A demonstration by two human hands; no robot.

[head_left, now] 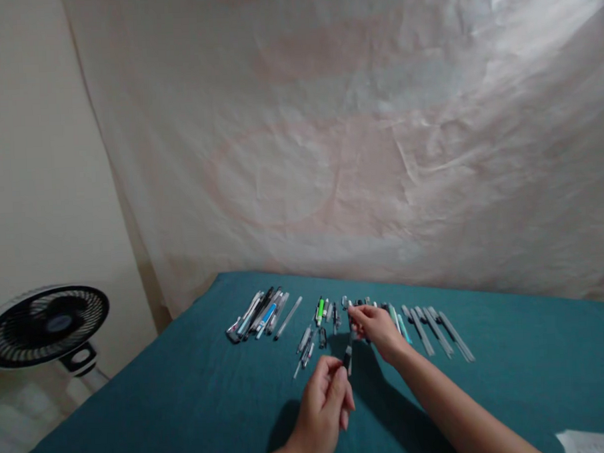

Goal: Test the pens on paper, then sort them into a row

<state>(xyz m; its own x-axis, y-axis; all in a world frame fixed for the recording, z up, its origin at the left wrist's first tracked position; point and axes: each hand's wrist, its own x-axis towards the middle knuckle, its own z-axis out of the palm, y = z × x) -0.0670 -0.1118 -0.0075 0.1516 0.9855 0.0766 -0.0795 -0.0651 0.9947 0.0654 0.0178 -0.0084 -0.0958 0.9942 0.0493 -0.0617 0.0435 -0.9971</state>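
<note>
My left hand (324, 402) is closed around a pen piece with a dark end (347, 357), which points up and away from me. Just beyond it, my right hand (379, 328) is closed in a pinch on a slim pen part (350, 313). The two pieces lie nearly in line; whether they are joined I cannot tell. Close to my right fingers are loose small pen parts (334, 315), a bright green pen piece (320, 310) and clear short pieces (304, 340). Some parts are hidden behind my right hand.
A bundle of pens (266, 311) lies at the left on the green cloth-covered table (189, 392). Clear pen barrels (439, 331) and mint-coloured pieces (400, 322) lie at the right. A black fan (51, 324) stands left of the table, and white paper (592, 443) lies at the front right.
</note>
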